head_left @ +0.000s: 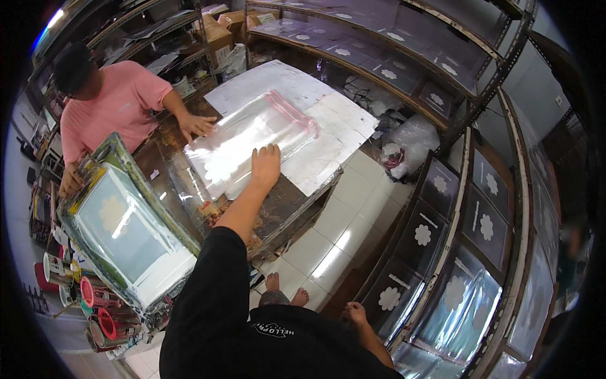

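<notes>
My left hand (266, 167) rests palm down on the near edge of a stack of clear plastic bags (243, 136), its fingers laid on the film. The bags have pink-edged ends at the far right and a white flower-shaped print at the near left. They lie on the worktable, partly over a white board (328, 126). My right hand (355, 314) hangs low by my side near the racks, fingers curled, with nothing visible in it. On the left, a printing screen (129, 221) with a flower stencil stands tilted, its frame touched by a co-worker's hand (71, 180).
Across the table, a co-worker in a pink shirt (120, 95) has the other hand (197, 126) on the bags. Racks of printed film (423, 235) stand close on my right, with more shelves (360, 54) behind the table. Ink containers (113, 322) crowd the lower left.
</notes>
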The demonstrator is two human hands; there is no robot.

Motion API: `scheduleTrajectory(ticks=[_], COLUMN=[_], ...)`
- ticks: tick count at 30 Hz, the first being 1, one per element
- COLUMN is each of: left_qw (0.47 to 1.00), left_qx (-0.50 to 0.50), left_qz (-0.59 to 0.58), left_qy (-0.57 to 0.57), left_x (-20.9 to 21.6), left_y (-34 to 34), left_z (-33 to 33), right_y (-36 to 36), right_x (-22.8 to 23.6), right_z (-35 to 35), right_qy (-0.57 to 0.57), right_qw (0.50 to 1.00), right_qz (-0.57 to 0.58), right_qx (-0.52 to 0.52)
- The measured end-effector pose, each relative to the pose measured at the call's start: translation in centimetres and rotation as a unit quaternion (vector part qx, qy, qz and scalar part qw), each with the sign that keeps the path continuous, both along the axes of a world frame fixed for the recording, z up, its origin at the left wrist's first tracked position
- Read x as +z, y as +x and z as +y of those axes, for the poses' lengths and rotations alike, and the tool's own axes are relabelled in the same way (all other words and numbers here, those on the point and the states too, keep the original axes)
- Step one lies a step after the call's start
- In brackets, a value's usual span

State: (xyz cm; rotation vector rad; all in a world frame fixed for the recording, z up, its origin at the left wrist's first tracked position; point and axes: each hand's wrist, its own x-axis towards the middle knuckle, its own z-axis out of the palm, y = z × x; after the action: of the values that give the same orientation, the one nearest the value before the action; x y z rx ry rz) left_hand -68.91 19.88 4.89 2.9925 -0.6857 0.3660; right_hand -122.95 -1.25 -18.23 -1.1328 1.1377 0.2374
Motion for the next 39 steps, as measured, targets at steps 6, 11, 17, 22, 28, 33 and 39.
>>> scheduleTrajectory(ticks=[6,11,17,22,28,33,39], left_qw=[0.979,0.941,0.873,0.804,0.713,0.681,0.723], left_qx=[-0.159,-0.316,-0.481,-0.59,-0.678,-0.692,-0.639], left_qz=[-0.114,-0.069,-0.003,0.031,0.17,0.192,0.176], left_qy=[-0.059,-0.099,-0.078,-0.065,-0.061,-0.144,-0.197], left_x=[3.2,5.9,5.5,4.0,3.4,2.2,2.1], left_y=[-8.7,-22.0,-32.9,-39.3,-45.4,-48.9,-48.8], left_z=[-2.0,-4.7,-3.1,0.7,10.7,18.3,22.5], right_y=[1.6,11.0,11.5,4.9,-5.0,-13.2,-25.7], right_x=[0.6,20.6,29.4,27.2,25.2,27.1,33.6], right_z=[0.8,2.0,2.1,6.6,16.8,22.3,24.8], right_qy=[-0.015,0.158,0.074,-0.162,-0.301,-0.445,-0.394], right_qw=[0.994,0.905,0.887,0.93,0.912,0.875,0.878], right_qz=[-0.113,-0.385,-0.454,-0.32,-0.254,-0.161,-0.136], right_qx=[-0.003,-0.092,-0.038,-0.077,-0.112,-0.103,-0.237])
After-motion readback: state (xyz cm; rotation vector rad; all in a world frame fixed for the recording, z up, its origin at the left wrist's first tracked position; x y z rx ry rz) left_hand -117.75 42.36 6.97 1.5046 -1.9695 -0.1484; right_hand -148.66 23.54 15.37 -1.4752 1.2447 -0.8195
